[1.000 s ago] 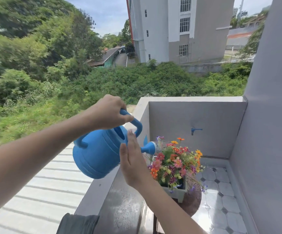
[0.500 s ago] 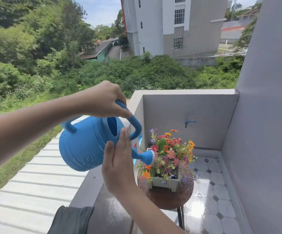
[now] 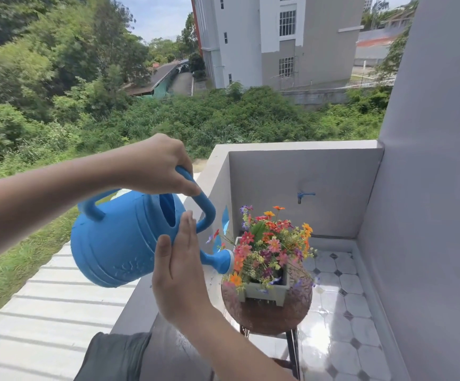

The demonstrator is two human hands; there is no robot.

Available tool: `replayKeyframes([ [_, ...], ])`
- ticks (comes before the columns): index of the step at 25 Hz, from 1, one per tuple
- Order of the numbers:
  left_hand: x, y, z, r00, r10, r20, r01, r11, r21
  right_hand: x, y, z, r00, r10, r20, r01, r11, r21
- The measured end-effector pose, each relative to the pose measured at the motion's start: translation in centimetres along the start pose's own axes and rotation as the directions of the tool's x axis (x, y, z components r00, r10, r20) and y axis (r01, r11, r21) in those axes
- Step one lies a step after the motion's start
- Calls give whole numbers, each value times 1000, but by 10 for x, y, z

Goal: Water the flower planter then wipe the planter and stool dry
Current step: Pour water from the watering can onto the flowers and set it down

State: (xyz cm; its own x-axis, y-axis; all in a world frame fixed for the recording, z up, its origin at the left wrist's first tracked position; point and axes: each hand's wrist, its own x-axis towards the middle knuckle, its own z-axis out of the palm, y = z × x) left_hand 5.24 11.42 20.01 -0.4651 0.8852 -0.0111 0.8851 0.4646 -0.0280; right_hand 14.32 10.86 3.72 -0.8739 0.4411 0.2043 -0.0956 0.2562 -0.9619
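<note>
A blue watering can (image 3: 118,237) is held tilted at 8 o'clock from the middle of the view. Its top handle is gripped by the left hand (image 3: 157,166), whose fingers are curled round it. The right hand (image 3: 180,273) is laid flat against the can's side, where the spout begins. Its fingers are straight and pressed together, and the thumb is set a little apart.

The spout head (image 3: 222,261) is pointed to 3 o'clock and is seen just beside the flowers (image 3: 272,243). The flower planter (image 3: 264,291), a pale box, is found at 5 o'clock from the middle. It is stood on a round brown stool (image 3: 267,317).

A blue tap (image 3: 304,195) is fixed on the wall at 12 o'clock from the flowers. The floor tiles (image 3: 341,312) at 3 o'clock from the stool are seen shining. A grey cloth (image 3: 113,356) is laid on the ledge at 7 o'clock.
</note>
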Motion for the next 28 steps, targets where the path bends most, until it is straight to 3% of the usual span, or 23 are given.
replayKeyframes([
  [7, 2, 6, -9, 999, 1, -45, -3, 999, -51, 11, -1, -11, 996, -46, -79, 42, 998, -45],
  [11, 5, 1, -16, 996, -30, -89, 26, 999, -42, 26, -6, -14, 996, -65, -56, 61, 995, -84],
  [21, 24, 4, -12, 999, -23, 30, 23, 1000, -2, 19, -4, -9, 998, -12, -65, 15, 999, 52],
  [28, 42, 6, -23, 993, -37, -114, 31, 998, -49, 57, 1, -38, 988, -102, -120, 95, 994, -59],
])
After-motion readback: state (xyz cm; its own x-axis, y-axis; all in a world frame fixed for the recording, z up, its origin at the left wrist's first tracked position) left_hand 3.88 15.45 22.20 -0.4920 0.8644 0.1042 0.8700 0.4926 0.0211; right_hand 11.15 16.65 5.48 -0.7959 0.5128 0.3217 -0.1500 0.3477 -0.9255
